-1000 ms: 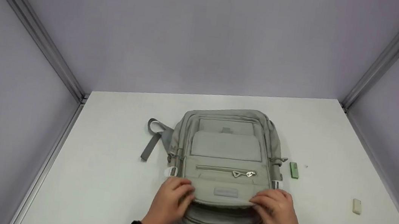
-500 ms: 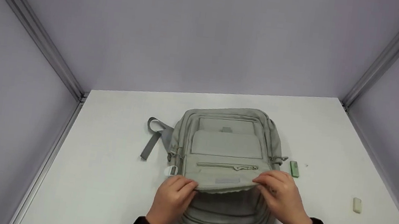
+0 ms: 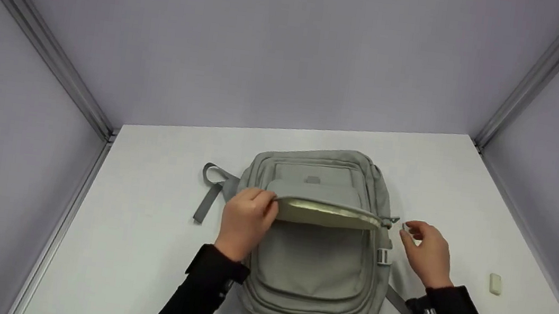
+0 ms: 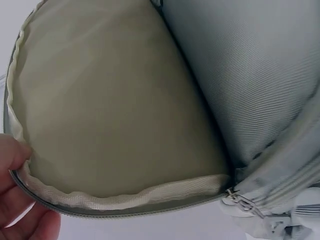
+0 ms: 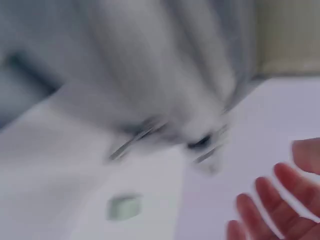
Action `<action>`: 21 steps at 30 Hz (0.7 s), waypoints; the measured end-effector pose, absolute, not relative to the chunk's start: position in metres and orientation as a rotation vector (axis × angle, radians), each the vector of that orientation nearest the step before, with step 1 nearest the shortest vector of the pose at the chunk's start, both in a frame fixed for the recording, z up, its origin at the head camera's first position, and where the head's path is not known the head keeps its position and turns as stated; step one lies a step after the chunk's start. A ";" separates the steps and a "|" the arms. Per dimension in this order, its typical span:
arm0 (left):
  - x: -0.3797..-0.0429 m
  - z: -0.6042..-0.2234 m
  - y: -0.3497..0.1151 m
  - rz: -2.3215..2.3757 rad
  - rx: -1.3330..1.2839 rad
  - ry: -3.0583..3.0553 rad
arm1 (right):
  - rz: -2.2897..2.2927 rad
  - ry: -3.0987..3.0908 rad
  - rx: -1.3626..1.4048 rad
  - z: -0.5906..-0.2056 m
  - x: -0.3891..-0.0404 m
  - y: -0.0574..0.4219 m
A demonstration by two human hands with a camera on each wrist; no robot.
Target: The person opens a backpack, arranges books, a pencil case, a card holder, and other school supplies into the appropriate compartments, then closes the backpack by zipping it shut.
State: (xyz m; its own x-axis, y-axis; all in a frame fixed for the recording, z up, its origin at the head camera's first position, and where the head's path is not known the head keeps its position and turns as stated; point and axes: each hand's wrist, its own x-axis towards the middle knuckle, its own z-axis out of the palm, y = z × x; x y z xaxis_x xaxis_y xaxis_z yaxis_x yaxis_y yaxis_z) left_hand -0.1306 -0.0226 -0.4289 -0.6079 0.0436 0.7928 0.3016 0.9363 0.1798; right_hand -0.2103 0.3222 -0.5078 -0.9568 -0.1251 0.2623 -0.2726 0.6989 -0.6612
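Observation:
A grey-green backpack (image 3: 303, 309) lies flat on the white table (image 3: 160, 174), its front pocket unzipped. My left hand (image 3: 246, 222) pinches the edge of the pocket flap (image 3: 328, 217) and holds it raised, so its pale lining shows. In the left wrist view the finger and thumb grip the flap's zipper edge (image 4: 107, 214). To the right of the backpack, my right hand (image 3: 426, 252) is off the bag with loosely bent fingers. The blurred right wrist view shows its fingers (image 5: 280, 205) spread and holding nothing. A small greenish block (image 5: 124, 206) lies there, hidden in the head view.
A small whitish block (image 3: 495, 284) lies at the right of the table. One grey strap (image 3: 207, 202) sticks out at the backpack's left, another strap (image 3: 404, 307) at its lower right. Walls enclose the table at the back and both sides.
The pocket flap has been lifted and folded away from me. My right hand has let go of it and moved right, covering the green block in the head view; my left hand still grips the flap.

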 end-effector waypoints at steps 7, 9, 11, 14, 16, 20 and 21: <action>-0.137 -0.426 -0.018 -0.387 -0.176 -2.227 | 0.831 -3.181 0.133 -0.543 -0.242 0.346; -0.137 -0.428 -0.017 -0.391 -0.176 -2.224 | 0.798 -3.200 0.067 -0.549 -0.244 0.348; -0.136 -0.430 -0.017 -0.392 -0.181 -2.220 | 0.782 -3.202 0.009 -0.552 -0.245 0.350; -0.135 -0.431 -0.017 -0.394 -0.184 -2.215 | 0.778 -3.188 -0.047 -0.552 -0.245 0.349; -0.135 -0.431 -0.017 -0.392 -0.184 -2.214 | 0.788 -3.184 -0.056 -0.550 -0.243 0.347; -0.133 -0.432 -0.018 -0.390 -0.177 -2.217 | 0.881 -3.141 -0.020 -0.533 -0.227 0.337; -0.133 -0.432 -0.019 -0.392 -0.175 -2.216 | 0.906 -3.123 0.000 -0.526 -0.220 0.333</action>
State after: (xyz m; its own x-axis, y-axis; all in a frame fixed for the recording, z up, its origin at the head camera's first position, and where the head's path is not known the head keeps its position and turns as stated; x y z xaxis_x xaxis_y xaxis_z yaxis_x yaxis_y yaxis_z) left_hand -0.1326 -0.0187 -0.4324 -0.6238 -0.0101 0.7816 0.2587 0.9409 0.2186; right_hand -0.2196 0.3332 -0.5256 -0.9940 -0.0307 -0.1051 0.0303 0.8452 -0.5335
